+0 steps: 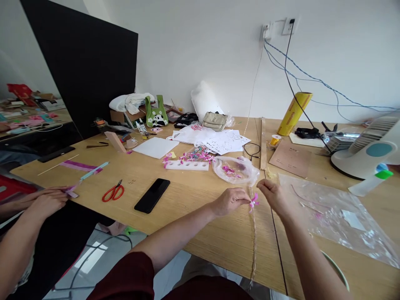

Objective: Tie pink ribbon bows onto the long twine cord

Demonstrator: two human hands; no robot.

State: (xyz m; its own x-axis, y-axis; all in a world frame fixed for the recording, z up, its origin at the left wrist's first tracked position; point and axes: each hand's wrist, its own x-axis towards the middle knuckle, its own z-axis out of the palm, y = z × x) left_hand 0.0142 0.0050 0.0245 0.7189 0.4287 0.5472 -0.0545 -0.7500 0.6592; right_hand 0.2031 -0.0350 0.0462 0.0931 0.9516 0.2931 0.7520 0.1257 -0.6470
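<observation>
Both my hands meet over the wooden table (pixel 200 196). My left hand (pixel 230 201) is closed in a pinch on a small pink paper flower (pixel 254 202) that sits on a braided twine (pixel 254 241). My right hand (pixel 272 195) is closed too, pinching the same twine just right of the flower. The twine runs down toward me and hangs over the table's front edge. A clear plastic bag (pixel 235 170) holding more pink flowers lies just behind my hands.
A white holder with pink flowers (pixel 186 165), a black phone (pixel 152 195) and red scissors (pixel 113 192) lie to the left. A large clear plastic sheet (pixel 337 216) and a white fan (pixel 368 150) are on the right. Another person's hands (pixel 46 200) work with purple strips at far left.
</observation>
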